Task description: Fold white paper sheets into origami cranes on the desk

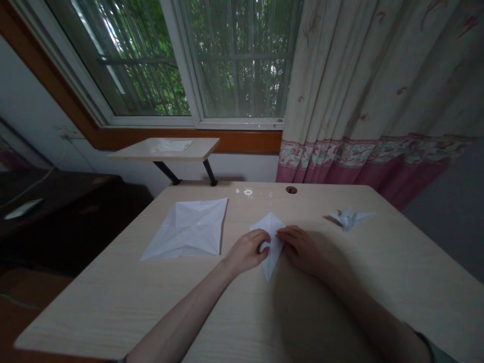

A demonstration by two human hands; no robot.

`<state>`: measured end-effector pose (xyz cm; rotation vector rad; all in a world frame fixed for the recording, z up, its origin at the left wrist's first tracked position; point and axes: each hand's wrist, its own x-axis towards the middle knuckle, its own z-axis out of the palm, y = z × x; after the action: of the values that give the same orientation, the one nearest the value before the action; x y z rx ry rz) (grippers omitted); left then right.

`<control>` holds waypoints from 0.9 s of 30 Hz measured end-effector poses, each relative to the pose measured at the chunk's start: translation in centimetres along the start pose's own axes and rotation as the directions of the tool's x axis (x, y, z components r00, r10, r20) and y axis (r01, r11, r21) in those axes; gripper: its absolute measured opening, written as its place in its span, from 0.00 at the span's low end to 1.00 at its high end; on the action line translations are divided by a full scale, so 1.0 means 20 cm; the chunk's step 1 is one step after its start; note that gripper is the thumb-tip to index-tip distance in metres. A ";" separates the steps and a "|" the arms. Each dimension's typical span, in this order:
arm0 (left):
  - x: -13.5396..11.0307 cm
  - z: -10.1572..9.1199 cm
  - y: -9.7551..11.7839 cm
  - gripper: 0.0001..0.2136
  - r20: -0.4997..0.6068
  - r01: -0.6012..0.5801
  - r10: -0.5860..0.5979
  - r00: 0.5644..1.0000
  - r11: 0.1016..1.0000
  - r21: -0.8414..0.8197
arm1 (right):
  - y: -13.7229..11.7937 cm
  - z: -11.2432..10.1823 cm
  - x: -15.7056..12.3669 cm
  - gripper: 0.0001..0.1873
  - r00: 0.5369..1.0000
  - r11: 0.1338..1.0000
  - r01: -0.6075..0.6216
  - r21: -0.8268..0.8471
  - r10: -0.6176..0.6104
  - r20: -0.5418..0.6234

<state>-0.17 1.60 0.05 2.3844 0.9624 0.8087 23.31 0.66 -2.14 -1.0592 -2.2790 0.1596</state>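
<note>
We see the left grip [247,250] curled around the left edge of a folded paper piece [270,227], fingers and thumb pinched on a flap at its middle. The right grip [300,247] is released, lying flat with its fingertips pressing the piece's right edge. The folded paper piece is white and kite-shaped, flat on the tabletop [151,302] near its centre, with one point toward the window [212,60] and its long point toward us. To the left, well apart, lies a creased square sheet [189,229], opened flat. To the right, nearer the far edge, stands a finished paper crane [350,218]. A round hole [291,190] marks the tabletop's far edge. A patterned curtain [378,91] hangs behind it
</note>
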 end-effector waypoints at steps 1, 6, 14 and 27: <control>0.00 0.00 0.00 0.11 0.019 -0.005 0.006 1.000 1.000 -0.008 | 0.00 0.00 0.00 0.23 1.000 1.000 0.002 -0.003 -0.002 -0.013; 0.00 -0.01 0.00 0.16 0.067 -0.024 0.026 0.997 0.999 -0.027 | 0.01 0.01 -0.01 0.24 0.999 1.000 0.010 -0.004 -0.010 -0.035; 0.00 -0.01 -0.02 0.14 0.010 -0.086 0.086 0.996 0.996 -0.004 | 0.02 0.01 -0.01 0.20 0.999 0.999 0.036 -0.008 -0.037 -0.021; 0.00 -0.02 -0.04 0.12 -0.028 -0.050 0.051 0.998 0.997 0.053 | -0.04 -0.06 0.02 0.14 0.990 0.988 0.125 0.093 -0.130 0.055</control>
<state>-0.78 2.20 -0.05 2.4565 0.9490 0.8487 23.28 0.20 -0.71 -0.8709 -2.3629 0.2424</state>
